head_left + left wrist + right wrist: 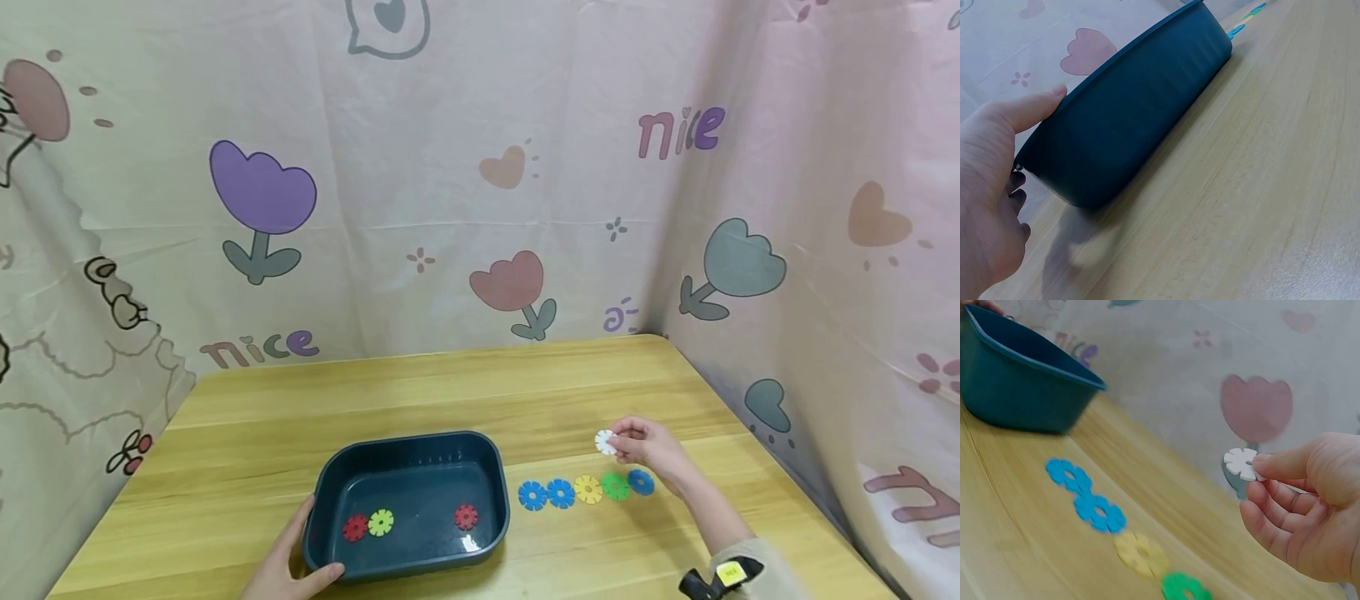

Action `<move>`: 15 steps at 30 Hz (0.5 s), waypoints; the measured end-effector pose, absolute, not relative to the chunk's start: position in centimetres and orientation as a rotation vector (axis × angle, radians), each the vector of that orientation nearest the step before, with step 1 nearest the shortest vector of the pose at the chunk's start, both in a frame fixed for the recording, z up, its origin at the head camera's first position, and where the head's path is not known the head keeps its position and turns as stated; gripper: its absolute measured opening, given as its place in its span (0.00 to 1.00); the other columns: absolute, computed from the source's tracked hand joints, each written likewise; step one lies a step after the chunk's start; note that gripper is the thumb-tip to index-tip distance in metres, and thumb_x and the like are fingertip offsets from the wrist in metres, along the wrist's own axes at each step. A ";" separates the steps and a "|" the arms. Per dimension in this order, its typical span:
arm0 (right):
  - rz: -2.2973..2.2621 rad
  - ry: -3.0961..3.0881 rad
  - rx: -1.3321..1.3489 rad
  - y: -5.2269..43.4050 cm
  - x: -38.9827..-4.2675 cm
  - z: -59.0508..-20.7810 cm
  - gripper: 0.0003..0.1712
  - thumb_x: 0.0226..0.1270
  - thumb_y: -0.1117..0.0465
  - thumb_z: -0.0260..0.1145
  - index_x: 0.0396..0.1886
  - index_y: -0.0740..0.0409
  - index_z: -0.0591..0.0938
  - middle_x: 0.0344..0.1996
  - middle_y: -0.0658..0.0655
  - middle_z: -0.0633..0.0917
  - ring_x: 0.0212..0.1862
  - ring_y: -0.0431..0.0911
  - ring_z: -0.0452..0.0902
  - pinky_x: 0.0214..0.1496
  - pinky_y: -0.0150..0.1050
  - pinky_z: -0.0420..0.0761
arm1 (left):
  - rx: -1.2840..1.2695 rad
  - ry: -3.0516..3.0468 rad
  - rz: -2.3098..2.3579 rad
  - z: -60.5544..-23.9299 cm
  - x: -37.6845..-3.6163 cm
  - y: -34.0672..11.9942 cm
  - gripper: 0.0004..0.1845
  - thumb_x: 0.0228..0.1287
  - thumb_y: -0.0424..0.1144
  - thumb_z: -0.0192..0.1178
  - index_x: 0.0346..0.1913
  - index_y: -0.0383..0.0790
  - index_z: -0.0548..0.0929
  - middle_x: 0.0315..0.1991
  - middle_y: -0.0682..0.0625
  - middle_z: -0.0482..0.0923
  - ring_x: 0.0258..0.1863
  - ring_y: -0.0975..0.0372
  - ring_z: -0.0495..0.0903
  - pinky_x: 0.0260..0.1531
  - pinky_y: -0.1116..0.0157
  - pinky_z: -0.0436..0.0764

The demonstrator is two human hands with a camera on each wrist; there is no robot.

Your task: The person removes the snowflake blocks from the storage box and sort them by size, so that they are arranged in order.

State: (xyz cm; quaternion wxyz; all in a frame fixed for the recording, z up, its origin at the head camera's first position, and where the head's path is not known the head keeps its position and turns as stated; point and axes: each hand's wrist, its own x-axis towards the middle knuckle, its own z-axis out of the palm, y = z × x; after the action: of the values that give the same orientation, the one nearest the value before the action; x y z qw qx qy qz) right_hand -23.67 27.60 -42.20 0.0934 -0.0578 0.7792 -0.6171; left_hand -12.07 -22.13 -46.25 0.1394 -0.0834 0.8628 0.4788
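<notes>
My right hand (651, 448) pinches a white notched snowflake disc (1240, 464) between thumb and fingers, held up above the table. Below it runs a row of similar discs: a blue disc (532, 495), a second blue disc (561, 493), a yellow disc (588, 489), a green disc (616, 486) and another blue disc (641, 482). On the left, my left hand (988, 187) grips the corner of a dark teal plastic basin (1129, 106), thumb at its rim. Inside the basin lie a red disc (356, 527), a yellow-green disc (381, 522) and a second red disc (466, 517).
The wood-grain table (420, 392) carries the basin at its middle front, with the disc row just right of it. A patterned cloth (420, 183) hangs behind the table and along both sides.
</notes>
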 end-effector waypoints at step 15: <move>-1.847 2.373 0.137 33.2 -22.1 -44.5 0.12 0.63 0.68 0.61 0.42 0.74 0.73 0.30 0.51 0.80 0.32 0.40 0.76 0.35 0.33 0.80 | -0.245 2.453 1.454 -46.7 -12.1 -22.3 0.55 0.55 0.50 0.66 0.73 0.39 0.38 0.69 0.28 0.38 0.63 0.33 0.44 0.53 0.30 0.52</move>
State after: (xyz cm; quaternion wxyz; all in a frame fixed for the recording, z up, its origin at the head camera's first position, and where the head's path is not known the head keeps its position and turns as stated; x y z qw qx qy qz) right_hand -22.11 33.18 -44.52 0.0655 0.0455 0.7867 -0.6122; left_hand -12.09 -22.33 -46.73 0.1394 -0.0848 0.8486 0.5032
